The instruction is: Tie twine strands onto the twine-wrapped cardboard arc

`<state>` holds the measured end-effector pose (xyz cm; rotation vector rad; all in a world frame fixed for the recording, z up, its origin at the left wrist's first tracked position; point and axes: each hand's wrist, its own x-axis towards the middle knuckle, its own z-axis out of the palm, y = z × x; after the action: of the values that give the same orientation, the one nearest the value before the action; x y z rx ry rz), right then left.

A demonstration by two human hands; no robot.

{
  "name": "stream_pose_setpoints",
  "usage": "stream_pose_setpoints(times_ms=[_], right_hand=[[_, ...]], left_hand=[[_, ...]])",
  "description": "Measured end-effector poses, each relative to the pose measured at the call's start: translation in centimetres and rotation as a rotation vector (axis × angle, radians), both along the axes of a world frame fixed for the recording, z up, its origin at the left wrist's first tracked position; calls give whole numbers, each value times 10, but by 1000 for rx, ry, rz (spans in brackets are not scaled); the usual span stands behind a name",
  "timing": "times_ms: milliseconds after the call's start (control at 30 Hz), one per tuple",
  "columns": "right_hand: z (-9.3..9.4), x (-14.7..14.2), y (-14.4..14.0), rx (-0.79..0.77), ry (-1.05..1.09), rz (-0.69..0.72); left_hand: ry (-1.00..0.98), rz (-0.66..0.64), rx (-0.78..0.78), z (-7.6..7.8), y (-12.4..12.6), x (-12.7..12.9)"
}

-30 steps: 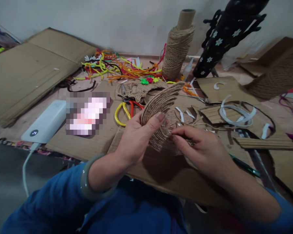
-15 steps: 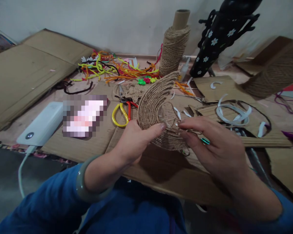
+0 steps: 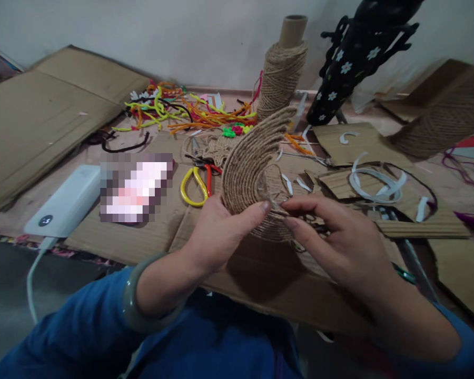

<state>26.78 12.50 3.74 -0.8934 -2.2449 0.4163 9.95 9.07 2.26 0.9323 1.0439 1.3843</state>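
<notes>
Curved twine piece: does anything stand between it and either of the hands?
Nothing visible does: the left hand grips the curved twine piece directly, and the right hand is close against its inner edge.

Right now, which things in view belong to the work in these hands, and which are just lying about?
In the work:
Curved twine piece, held by the left hand, with the right hand at its edge
Twine spool, probably: similar twine

Apparently lying about:
Scissors
White power bank
Bright cords
Black flower-patterned object

pale wall (image 3: 161, 42) behind pinkish table (image 3: 454, 187)
</notes>
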Motion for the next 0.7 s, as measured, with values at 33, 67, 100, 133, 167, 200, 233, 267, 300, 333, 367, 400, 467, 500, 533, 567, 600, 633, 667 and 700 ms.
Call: stream_pose_setpoints(times_ms=[33,67,100,133,167,200,233,267,300,333,367,400,467,500,533,567,600,633,667,700], right_hand=[[1,0,0,-55,-13,-7],[2,0,0,-108,-26,-10],[3,-1,0,-159,-39,-12],[4,-1,0,-203,-49,-14],[5,-1,0,-236,-52,-18],[6,-2,0,-261,-55,-20],[7,-2,0,-275,-57,-17],[7,-2,0,-281,-58,-11],[7,-2,0,-284,-59,-6],[7,-1,1,-288,-60,-2],[7,-1,1,-295,-58,4],[6,0,1,-310,-55,13],[5,2,3,-348,-33,32],[4,3,3,-366,-25,40],[3,3,4,-378,-25,41],[3,3,5,-385,-35,35],[2,3,5,-387,-49,26],[2,2,6,-386,-63,17],[2,1,6,-380,-73,12],[1,0,6,-366,-75,12]], left_hand=[[12,2,7,0,0,0],[24,3,12,0,-1,0],[39,2,15,0,-1,0],[55,3,18,0,-2,0],[69,5,21,0,-2,0],[78,4,25,0,-2,0],[84,0,26,-1,-2,0],[86,-3,26,-1,-2,0],[89,-5,25,-1,-2,0],[94,-7,23,-1,-2,-1],[102,-7,19,-1,-2,-1],[110,-6,14,-1,-1,-1],[116,-3,7,-1,-1,-1],[109,-8,6,-1,0,-1],[97,-13,11,0,0,-1],[86,-18,17,0,0,0],[77,-22,24,0,0,0],[72,-21,32,0,0,1],[72,-16,39,0,0,1],[75,-4,43,-1,0,2]])
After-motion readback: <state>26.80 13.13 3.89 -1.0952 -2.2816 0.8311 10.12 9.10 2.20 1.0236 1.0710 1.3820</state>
